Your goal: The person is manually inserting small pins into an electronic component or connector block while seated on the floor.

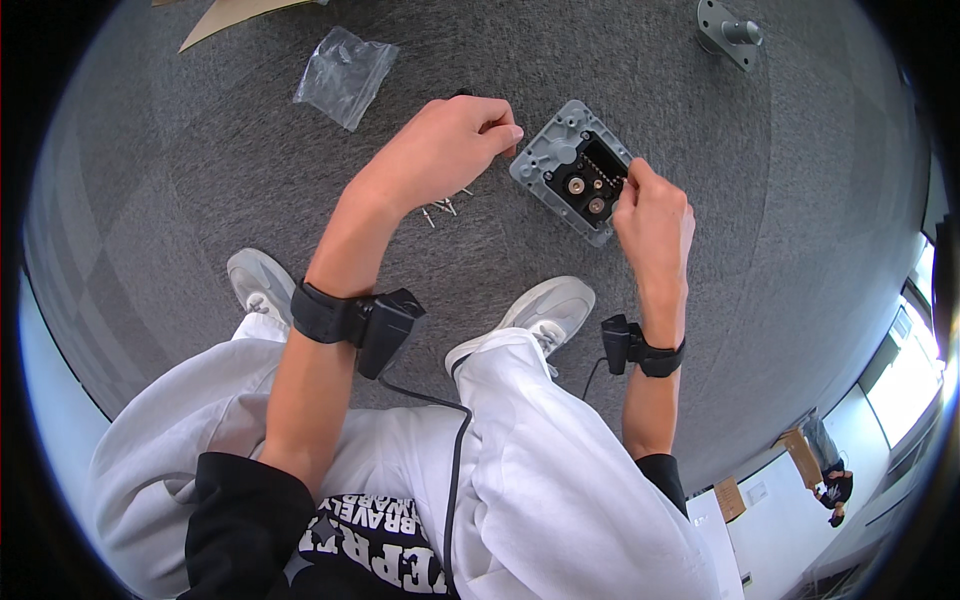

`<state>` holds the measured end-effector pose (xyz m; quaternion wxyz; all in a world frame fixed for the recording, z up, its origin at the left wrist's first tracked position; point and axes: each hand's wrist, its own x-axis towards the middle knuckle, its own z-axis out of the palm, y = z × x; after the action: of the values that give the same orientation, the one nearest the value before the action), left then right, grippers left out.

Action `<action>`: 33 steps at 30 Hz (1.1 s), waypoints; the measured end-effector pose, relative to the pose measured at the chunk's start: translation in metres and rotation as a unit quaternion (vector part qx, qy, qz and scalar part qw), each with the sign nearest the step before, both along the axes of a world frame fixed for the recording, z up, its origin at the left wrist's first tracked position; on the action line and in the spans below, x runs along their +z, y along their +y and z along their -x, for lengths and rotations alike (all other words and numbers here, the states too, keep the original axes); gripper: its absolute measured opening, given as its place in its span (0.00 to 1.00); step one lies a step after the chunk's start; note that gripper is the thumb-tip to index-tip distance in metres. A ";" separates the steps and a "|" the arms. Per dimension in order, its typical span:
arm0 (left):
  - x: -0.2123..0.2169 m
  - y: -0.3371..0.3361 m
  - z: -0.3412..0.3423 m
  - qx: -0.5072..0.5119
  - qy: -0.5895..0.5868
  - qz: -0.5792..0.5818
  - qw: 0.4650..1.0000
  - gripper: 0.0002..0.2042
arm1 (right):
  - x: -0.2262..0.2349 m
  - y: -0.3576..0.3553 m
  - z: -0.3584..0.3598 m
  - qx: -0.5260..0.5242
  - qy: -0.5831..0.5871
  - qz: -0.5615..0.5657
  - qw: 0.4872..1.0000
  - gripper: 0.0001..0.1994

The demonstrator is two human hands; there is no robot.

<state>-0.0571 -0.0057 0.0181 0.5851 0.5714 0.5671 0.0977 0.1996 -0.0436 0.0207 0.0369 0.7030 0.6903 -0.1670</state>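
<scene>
Head view shows the gray housing (548, 157) on the carpet (780, 260) between the hands. The right hand (657, 215) covers part of its right edge, fingertips pinched together; I cannot tell whether they grip anything. The left hand (450, 135), fingers curled, hides its own grasp and most of a dark object (461, 93). Small metal screws (447, 207) lie near that wrist, some partly covered; cardboard (235, 14) is cut off above.

- A clear plastic bag (345, 78), crumpled, the landmark here
- Grey carpet (800, 230) beneath the bag
- A tan cardboard piece (240, 12), just beyond the bag and to its left
- A metal flange with a round post (730, 38), well to the bag's right
- Bright windows (905, 370), another person (835, 490) in a dark top and cardboard boxes (729, 499), all far to the bag's lower right
</scene>
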 end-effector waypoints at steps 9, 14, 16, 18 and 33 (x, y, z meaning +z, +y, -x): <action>0.002 -0.002 -0.005 -0.010 0.008 0.012 1.000 0.14 | 0.009 0.008 0.001 0.015 -0.051 0.046 0.998 0.06; 0.003 -0.002 -0.005 -0.011 0.022 0.017 1.000 0.13 | 0.011 0.015 0.003 0.021 -0.081 0.071 0.994 0.06; 0.003 -0.003 -0.002 -0.006 0.028 0.014 0.999 0.14 | 0.011 0.016 0.003 0.018 -0.081 0.071 0.994 0.06; 0.007 0.000 0.003 -0.010 0.017 0.014 1.000 0.14 | 0.011 0.017 0.001 0.011 -0.069 0.070 0.995 0.06; 0.190 0.006 0.069 -0.133 -0.606 -0.175 0.764 0.13 | 0.012 -0.006 -0.018 -0.119 0.089 0.021 0.989 0.08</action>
<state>-0.1257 0.0008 0.2081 0.7041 0.5554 -0.0141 0.4423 0.2176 -0.0500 0.0327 -0.0306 0.7616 0.5986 -0.2466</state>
